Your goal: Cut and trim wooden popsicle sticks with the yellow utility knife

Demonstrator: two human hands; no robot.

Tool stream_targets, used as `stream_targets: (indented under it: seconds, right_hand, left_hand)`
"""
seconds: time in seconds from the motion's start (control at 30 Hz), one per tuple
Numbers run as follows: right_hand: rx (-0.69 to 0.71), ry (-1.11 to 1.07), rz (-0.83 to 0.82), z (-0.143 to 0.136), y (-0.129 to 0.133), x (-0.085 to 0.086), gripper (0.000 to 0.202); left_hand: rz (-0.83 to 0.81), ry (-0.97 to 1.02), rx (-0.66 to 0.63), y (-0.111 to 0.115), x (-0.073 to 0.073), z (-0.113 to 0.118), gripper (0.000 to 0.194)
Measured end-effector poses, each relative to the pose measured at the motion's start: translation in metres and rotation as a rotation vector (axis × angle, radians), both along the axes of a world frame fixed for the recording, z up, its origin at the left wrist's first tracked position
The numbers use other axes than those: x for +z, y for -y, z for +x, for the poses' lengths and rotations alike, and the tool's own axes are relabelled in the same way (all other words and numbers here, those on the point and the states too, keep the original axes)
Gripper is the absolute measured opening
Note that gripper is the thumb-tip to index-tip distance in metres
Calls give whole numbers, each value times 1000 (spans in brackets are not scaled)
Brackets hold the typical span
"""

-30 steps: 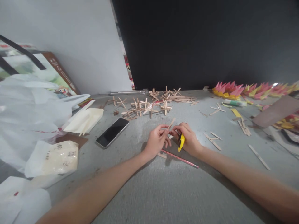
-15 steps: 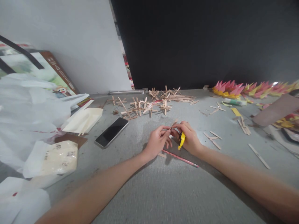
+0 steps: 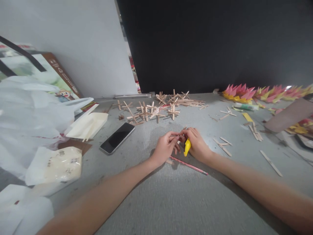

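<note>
A: ok so what was each hand doing?

B: Left hand was pinched narrow, fingertips on a stick that was mostly hidden by the fingers. Right hand was curled around a yellow tool, its fingertips right up against the left ones. Couldn't tell how firmly it had the stick, if at all.

A: And what changed?

B: A second earlier the stick poked up clear of the left fingers. Now the right fingers had come in over it, and it looked like only a sliver showed. The tool had turned too: no black part in view, just yellow. My read is that both hands were working the stick itself, with the tool just tucked in the grip.

A: Stuff around them?

B: Pink pencil on the bench just below the hands, with a spare stick by its near-left end. Phone off left, loose sticks to the right. Farther back, stick crosses, then paper flowers far right.
</note>
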State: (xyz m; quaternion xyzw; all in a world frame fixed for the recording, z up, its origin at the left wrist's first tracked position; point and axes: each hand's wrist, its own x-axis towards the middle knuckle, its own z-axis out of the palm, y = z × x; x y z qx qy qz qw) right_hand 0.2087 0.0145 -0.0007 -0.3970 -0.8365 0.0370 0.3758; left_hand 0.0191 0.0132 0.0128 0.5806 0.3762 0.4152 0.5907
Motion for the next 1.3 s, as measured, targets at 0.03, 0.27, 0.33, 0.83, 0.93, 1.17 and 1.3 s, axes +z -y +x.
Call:
stream_targets:
  seconds: [0.03, 0.27, 0.33, 0.83, 0.93, 1.17, 1.3]
  right_hand:
    - [0, 4, -6, 0, -1, -1, 9]
    - [32, 41, -27, 1, -3, -2, 12]
    - [32, 43, -23, 0, -2, -1, 12]
    - [72, 95, -44, 0, 0, -3, 24]
    - [113, 168, -28, -1, 2, -2, 19]
    - [98, 55, 21, -1, 2, 2, 11]
    - [102, 11, 56, -2, 3, 3, 9]
  left_hand:
    - [3, -1, 4, 0, 0, 0, 46]
    - [-11, 8, 18, 0, -1, 1, 44]
    - [-18, 24, 21, 0, -2, 1, 43]
    - [-48, 44, 46, -2, -2, -1, 52]
    - [-36, 87, 137, -5, -1, -1, 53]
    - [-48, 153, 149, -8, -2, -1, 52]
    - [-63, 158, 138, -9, -3, -2, 51]
